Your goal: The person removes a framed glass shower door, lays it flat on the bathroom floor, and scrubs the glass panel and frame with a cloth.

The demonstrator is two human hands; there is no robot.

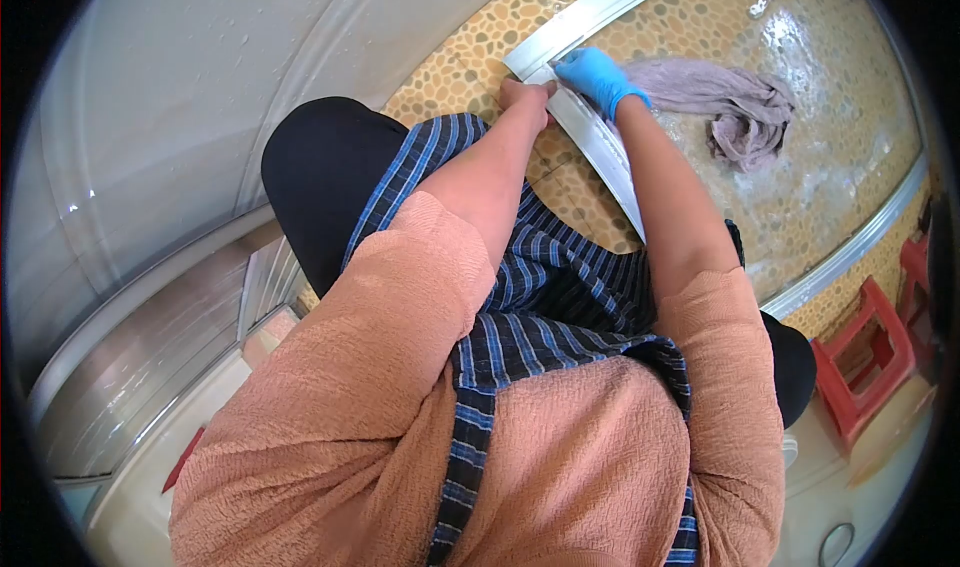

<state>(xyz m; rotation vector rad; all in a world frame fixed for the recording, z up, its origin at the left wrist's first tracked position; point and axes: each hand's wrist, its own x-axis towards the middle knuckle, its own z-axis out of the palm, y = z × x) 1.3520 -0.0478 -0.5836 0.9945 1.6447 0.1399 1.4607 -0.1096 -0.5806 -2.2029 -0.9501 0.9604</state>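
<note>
A white metal frame (592, 137) runs around a wet, see-through panel (840, 117) above the pebble-patterned floor. My bare left hand (527, 97) is closed around the frame near its corner, thumb on top. Beside it, my right hand (598, 79), in a blue glove, presses on the same frame with its fingers bent together. Whatever those gloved fingers pinch is hidden or too small to name. A greyish-purple cloth (745, 117) lies crumpled on the panel, just right of the glove.
A red plastic stool (868, 362) stands at the right. On the left is a pale curved wall (170, 97) with water drops, above a metal-edged glass piece (150, 377). The pebble-patterned floor (450, 72) shows at the top.
</note>
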